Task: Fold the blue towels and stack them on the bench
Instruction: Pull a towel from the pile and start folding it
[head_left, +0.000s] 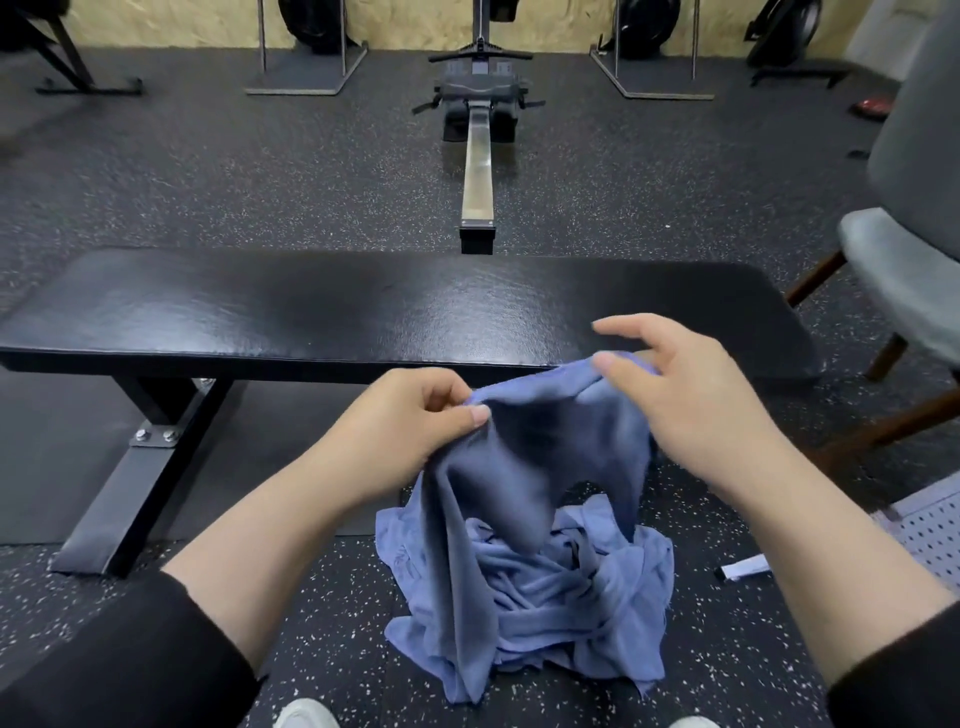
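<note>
One broad floor (260, 171) of dark rubber, flecked with pale specks, fills most of the view. On it stands a long black bench (363, 306) with a smooth padded top that shines faintly, rounded at its right end, on a flat steel leg bolted beneath. Beyond the bench a rowing machine (479, 130) runs away along a straight brushed-metal rail. At the right edge sits a grey upholstered chair (904, 270) on slanting wooden legs. On the floor in front of the bench lies a crumpled heap of blue towels (561, 597), soft and deeply creased. One blue towel (540, 452) is lifted from the heap and hangs in loose folds just before the bench's near edge. The left hand (405, 431) pinches its top edge between thumb and curled fingers. The right hand (691, 395) grips the other end with thumb and lower fingers, forefinger stretched out above.
</note>
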